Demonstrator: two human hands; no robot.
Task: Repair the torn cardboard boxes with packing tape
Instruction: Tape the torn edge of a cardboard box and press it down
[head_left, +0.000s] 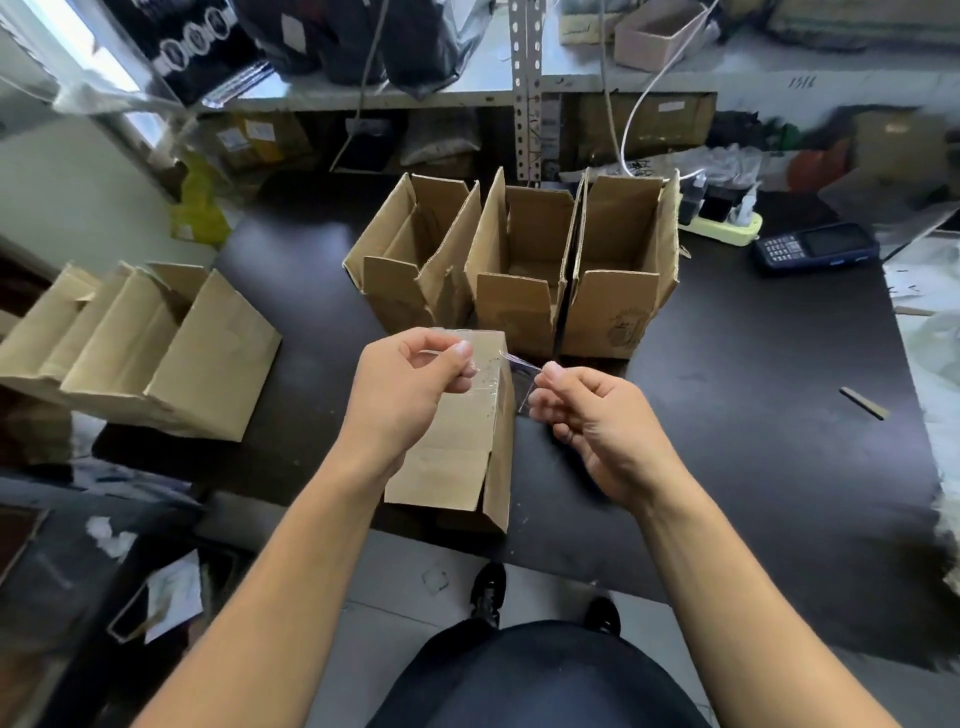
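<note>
The clear tape (511, 361) is the hard thing to see here: a thin, glinting strip stretched between the two hands, its edges fading against the cardboard behind it, and where it ends under the right hand (587, 415) is hard to make out. The left hand (410, 387) pinches its left end between thumb and curled fingers (460, 371); the right hand pinches the other end the same way, thumb tip up, remaining fingers tucked into the palm. Both forearms reach in from the near edge, wrists raised, hands held just above the near box (462, 441).

That box lies on its side on the dark counter (753, 415), near its front edge, one flap hanging open toward the viewer (its far end is covered by the left hand). A shiny patch on its top face near the fingers looks like tape, though it is too faint to be sure.

Beyond it stand three open boxes (519, 270) in a row, flaps up, touching one another. Off to the left, more boxes (145, 343) lie tipped over, partly off the counter's edge. Far right sit a dark handheld device (815, 247) with a keypad and a pale power strip (727, 228). The shelving (527, 88) at the back is blurred, its contents hard to name. A small flat strip (865, 402) lies on the counter at right.
</note>
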